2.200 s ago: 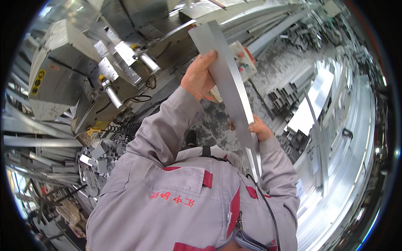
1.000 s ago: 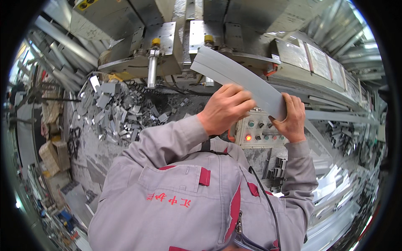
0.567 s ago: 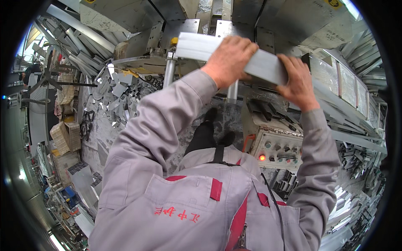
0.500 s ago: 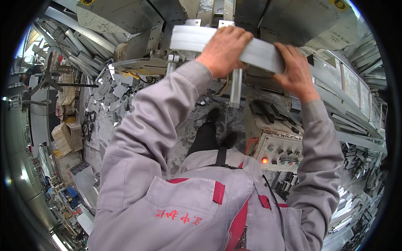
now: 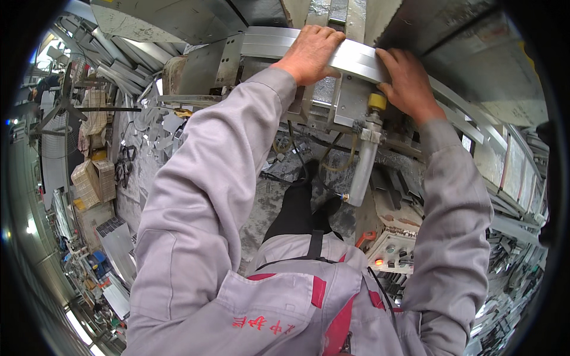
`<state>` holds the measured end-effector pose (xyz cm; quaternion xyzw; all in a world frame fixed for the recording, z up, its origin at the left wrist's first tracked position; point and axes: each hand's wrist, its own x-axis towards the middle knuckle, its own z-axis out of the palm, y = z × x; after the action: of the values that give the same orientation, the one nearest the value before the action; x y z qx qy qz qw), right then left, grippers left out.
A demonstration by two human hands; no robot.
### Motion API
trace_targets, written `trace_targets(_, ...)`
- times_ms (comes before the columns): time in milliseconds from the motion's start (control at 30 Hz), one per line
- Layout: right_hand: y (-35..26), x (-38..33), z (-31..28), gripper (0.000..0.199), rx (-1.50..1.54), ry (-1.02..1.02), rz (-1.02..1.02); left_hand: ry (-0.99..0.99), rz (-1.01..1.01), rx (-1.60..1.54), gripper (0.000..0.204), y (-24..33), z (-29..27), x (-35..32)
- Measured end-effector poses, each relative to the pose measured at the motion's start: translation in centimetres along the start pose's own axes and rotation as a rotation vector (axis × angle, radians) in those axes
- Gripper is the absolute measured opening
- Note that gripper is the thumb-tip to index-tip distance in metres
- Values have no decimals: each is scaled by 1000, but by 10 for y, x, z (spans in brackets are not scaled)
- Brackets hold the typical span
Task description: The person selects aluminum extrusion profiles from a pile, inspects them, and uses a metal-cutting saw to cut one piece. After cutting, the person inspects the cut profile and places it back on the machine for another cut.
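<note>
L hand [image 5: 312, 53]: we curl fingers over top edge of the long metal strip [image 5: 356, 58], gripping it.
R hand [image 5: 407, 83]: fingers wrapped on same strip, just right of L.
Strip: lies across machine [image 5: 350, 107], under both palms.
Cylinder [image 5: 363, 163]: below R fingers.
Control box [image 5: 389, 252]: well below.

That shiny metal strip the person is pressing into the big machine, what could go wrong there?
Both hands lie flat on the metal strip, the left hand and the right hand close to the machine's clamp parts, so fingers might get pinched. The strip's edges look thin and the hands are bare, so a slip could cut skin. The pneumatic cylinder sits just under the right hand and could bump it if it moves.
</note>
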<state>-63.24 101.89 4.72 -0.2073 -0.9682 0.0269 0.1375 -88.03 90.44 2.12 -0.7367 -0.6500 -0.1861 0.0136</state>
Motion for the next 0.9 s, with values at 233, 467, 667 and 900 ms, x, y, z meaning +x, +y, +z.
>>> trace_targets(233,-12,24,8,63,-110,-84,-32,-29,-64,-82,83,-17,7,-2)
trace_targets(467,-20,19,10,58,-125,-27,21,21,-65,-99,83,-22,10,0)
trace_targets(667,-17,15,16,45,-51,-16,98,46,-74,-106,82,-24,12,2)
trace_targets(900,-21,19,15,42,-56,-13,107,-25,-94,-45,81,-24,13,3)
